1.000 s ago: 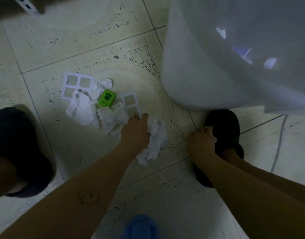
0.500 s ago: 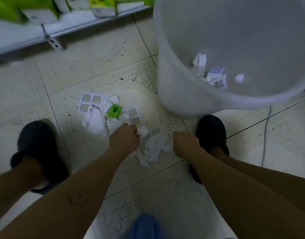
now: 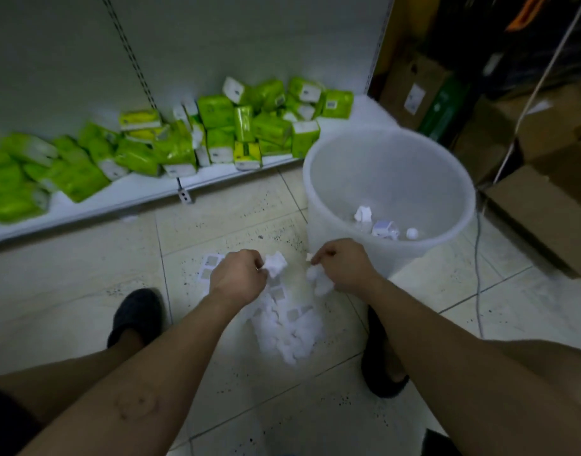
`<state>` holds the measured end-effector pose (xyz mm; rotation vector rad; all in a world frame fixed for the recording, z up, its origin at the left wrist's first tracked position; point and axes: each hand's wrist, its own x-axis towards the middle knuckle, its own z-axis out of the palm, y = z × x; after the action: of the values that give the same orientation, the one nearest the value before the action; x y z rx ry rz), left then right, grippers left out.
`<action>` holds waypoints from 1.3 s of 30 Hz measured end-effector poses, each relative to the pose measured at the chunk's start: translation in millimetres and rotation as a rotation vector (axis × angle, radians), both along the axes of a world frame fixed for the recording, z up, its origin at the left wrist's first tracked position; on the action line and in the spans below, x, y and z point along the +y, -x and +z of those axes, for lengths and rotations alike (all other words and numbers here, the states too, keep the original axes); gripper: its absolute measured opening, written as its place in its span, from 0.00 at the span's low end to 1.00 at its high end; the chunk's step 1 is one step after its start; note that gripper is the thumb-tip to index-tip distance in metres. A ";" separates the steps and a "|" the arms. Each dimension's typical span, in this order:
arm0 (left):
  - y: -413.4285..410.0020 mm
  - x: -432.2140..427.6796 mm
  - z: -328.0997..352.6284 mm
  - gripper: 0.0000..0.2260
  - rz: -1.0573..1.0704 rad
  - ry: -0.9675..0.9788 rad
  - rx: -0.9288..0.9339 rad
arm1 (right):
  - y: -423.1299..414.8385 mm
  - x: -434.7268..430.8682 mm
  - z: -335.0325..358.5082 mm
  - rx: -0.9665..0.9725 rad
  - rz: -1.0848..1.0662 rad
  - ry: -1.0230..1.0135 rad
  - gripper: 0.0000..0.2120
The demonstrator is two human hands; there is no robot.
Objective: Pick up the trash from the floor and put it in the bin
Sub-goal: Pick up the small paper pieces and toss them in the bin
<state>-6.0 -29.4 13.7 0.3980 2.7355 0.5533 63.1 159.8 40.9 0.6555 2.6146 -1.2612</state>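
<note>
Head view looks down on a tiled floor (image 3: pixel 85 291) where a person stands over a heap of trash. Left hand (image 3: pixel 238 279) is clenched on a wad of white tissue (image 3: pixel 276 263), which pokes out past the fingers; right hand (image 3: pixel 343 266) is closed on a second wad of tissue (image 3: pixel 320 281) that hangs below the palm. Both hands are raised above the floor, near the front wall of the white bin (image 3: pixel 318 205), which stands just to the right. The bin already holds a few pale scraps (image 3: pixel 381 225) at its bottom. Left on the floor between the person's two dark slippers (image 3: pixel 134 319) is a pile of crumpled tissue (image 3: pixel 287 334), with flat white card frames (image 3: pixel 210 268) partly under it and partly hidden by the left hand.

The tissue looks very light, soft and easily crushed, so a loose fistful should hold it, though stray pieces could slip out and drift on the way to the bin. Gathering it from the middle of a clump seems safer than pinching an edge, which may tear. The card frames appear thin and stiff, lying flat on the tile, so they will likely need a fingernail under one edge to lift.
</note>
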 end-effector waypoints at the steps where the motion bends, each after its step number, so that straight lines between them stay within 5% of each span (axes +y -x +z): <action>1: -0.4 0.1 11.9 0.07 0.006 -0.013 0.026 | -1.7 1.2 12.4 0.036 -0.025 0.040 0.11; 11: 5.8 48.6 100.7 0.08 -0.025 -0.138 0.190 | -3.2 52.9 104.2 0.275 -0.125 0.065 0.14; 22: 24.9 138.8 90.6 0.05 -0.092 -0.218 0.169 | 9.5 119.1 71.1 0.444 -0.417 -0.057 0.14; 26: 40.8 165.5 75.8 0.13 -0.071 -0.213 0.162 | 17.1 130.4 58.4 0.342 -0.338 -0.091 0.15; 30: 46.8 174.8 61.4 0.25 -0.139 -0.118 0.135 | 14.4 141.7 49.7 0.123 -0.161 -0.034 0.30; 39: 35.4 107.2 58.2 0.21 -0.102 -0.040 0.078 | 9.8 106.3 59.3 -0.037 0.068 -0.115 0.31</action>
<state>-41.4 77.8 71.9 0.5763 2.7631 0.5774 53.3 266.1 100.2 0.5969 2.6704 -1.0764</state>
